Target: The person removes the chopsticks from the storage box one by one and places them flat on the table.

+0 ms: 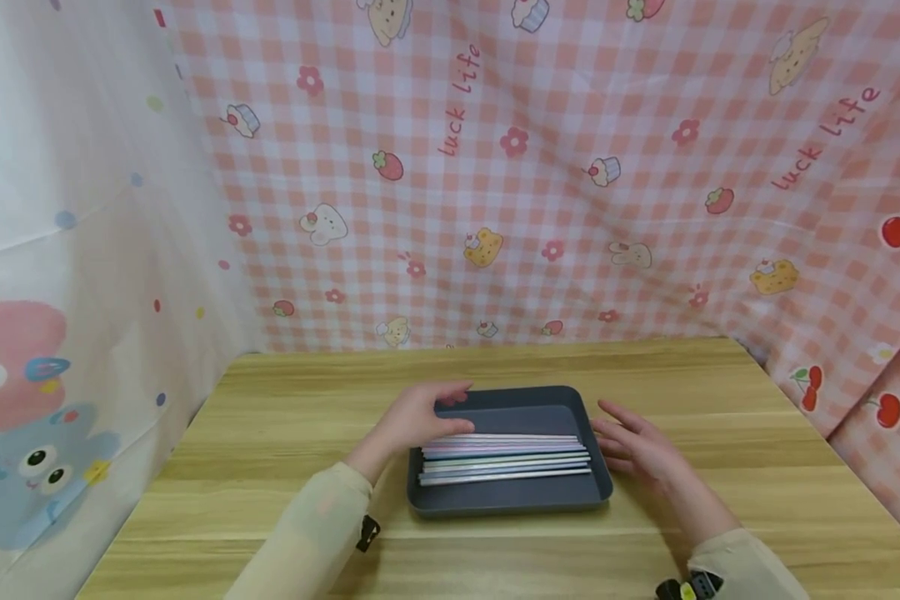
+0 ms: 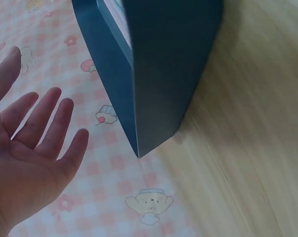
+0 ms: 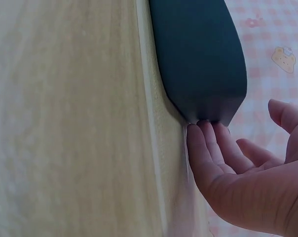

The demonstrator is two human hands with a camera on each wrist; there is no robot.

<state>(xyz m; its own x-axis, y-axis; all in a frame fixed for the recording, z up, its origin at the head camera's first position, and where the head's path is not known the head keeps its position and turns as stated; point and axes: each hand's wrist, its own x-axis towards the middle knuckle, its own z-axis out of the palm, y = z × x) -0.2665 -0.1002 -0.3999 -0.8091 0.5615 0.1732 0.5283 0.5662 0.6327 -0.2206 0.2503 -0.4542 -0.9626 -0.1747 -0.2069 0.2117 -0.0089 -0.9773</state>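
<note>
A dark grey rectangular tray (image 1: pixel 510 505) stands on the wooden table. Inside it, a row of thin, straight pastel sticks (image 1: pixel 506 457) in pink, white and bluish tones lies side by side; their exact kind is unclear. My left hand (image 1: pixel 412 417) hovers at the tray's left end, thumb and fingers spread, gripping nothing. In the left wrist view that hand (image 2: pixel 35 173) appears apart from the tray wall (image 2: pixel 168 74). At the tray's right end is my right hand (image 1: pixel 645 448), its fingers extended. The right wrist view shows its fingertips (image 3: pixel 194 129) against the tray's lower end wall.
The wooden table (image 1: pixel 285 433) extends around the tray on all sides. Behind it hangs a pink checked cloth (image 1: pixel 435 200), with a white patterned cloth (image 1: pixel 105 250) at the left. A dark strap (image 1: pixel 688 587) is on the right wrist.
</note>
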